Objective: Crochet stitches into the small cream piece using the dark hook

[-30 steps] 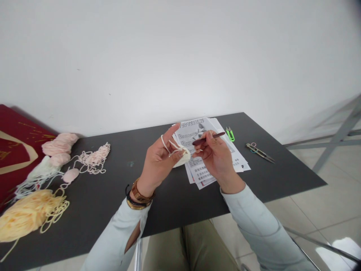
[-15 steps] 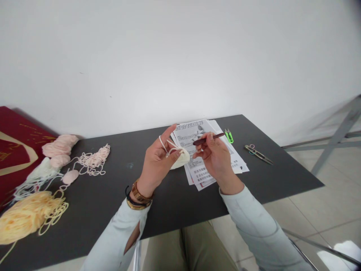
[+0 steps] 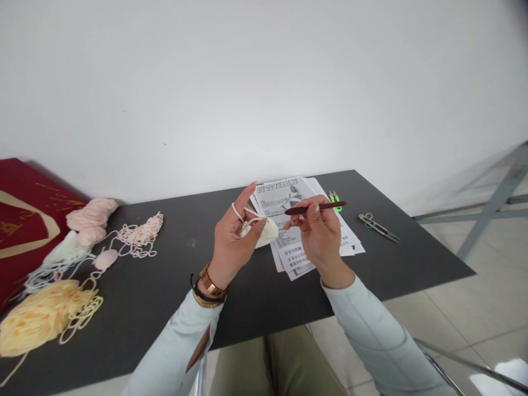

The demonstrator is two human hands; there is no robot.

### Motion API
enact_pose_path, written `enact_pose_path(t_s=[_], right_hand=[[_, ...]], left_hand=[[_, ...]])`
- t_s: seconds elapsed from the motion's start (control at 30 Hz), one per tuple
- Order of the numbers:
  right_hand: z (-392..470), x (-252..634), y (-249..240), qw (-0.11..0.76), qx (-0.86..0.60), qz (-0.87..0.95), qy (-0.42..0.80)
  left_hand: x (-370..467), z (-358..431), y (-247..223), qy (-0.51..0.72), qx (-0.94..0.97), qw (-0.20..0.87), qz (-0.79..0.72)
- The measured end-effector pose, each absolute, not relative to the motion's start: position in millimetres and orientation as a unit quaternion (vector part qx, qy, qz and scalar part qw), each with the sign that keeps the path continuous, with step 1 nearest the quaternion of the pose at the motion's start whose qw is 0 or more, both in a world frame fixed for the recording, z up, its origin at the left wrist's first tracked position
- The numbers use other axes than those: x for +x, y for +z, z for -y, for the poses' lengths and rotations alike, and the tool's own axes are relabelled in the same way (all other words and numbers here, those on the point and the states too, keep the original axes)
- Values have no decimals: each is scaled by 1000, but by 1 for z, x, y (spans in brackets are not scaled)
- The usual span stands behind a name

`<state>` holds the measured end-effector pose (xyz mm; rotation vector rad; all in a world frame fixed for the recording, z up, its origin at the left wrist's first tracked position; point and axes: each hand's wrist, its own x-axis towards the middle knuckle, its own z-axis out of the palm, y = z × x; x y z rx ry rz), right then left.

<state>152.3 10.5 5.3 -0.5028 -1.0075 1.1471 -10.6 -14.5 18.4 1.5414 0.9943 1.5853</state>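
Note:
My left hand pinches a small cream crocheted piece between thumb and fingers. A strand of cream yarn loops around its raised index finger and runs down to the piece. To the right, my right hand grips a dark reddish-brown crochet hook like a pen, its handle lying nearly level. The left end of the hook points toward the crocheted piece, with a gap between them. Both hands are above printed sheets; fingers hide part of the piece.
Green-handled snips and metal thread snips lie to the right on the black table. At the left are pale pink yarn, whitish yarn, yellow yarn and a dark red bag.
My right hand has shifted slightly right with the hook, which now lies more level and farther from the crocheted piece. My left hand keeps its pinch; the whole view has shifted a little.

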Motion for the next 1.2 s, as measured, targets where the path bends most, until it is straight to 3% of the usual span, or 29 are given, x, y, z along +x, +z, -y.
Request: enact_pose_path(t_s=[0.3,0.53,0.73,0.97,1.2], right_hand=[[-6,148,4,716,-223,461,474],[-8,147,7,705,-273,422,500],[-11,146,10,701,-287,394,520],[-10,149,10,688,-256,408,543],[-13,151,10,678,-243,383,579]], left_hand=[[-11,15,9,624,618,256,-404],[-11,14,11,616,619,262,-410],[-10,14,14,613,597,330,-398],[-10,12,20,603,511,518,-328],[-8,11,19,596,492,555,-308]])
